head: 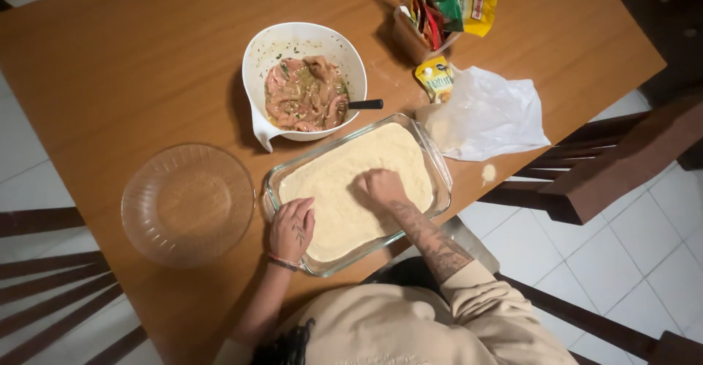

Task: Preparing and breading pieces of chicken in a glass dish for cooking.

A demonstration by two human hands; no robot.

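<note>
Right hand (pixel 381 187) fisted, pressing breadcrumbs (pixel 344 182).

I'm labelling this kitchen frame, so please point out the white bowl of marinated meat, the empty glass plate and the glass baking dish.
white bowl (pixel 258 57), head view, left rim.
glass plate (pixel 139 207), head view, bare left side.
glass baking dish (pixel 438 161), head view, right wall.

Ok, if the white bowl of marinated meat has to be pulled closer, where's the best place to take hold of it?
Probably the white bowl by its near-left rim, where a pointed spout sticks out. Come from the left, over the bare table: a black utensil handle overhangs the right rim, and the glass dish crowds the near side.
</note>
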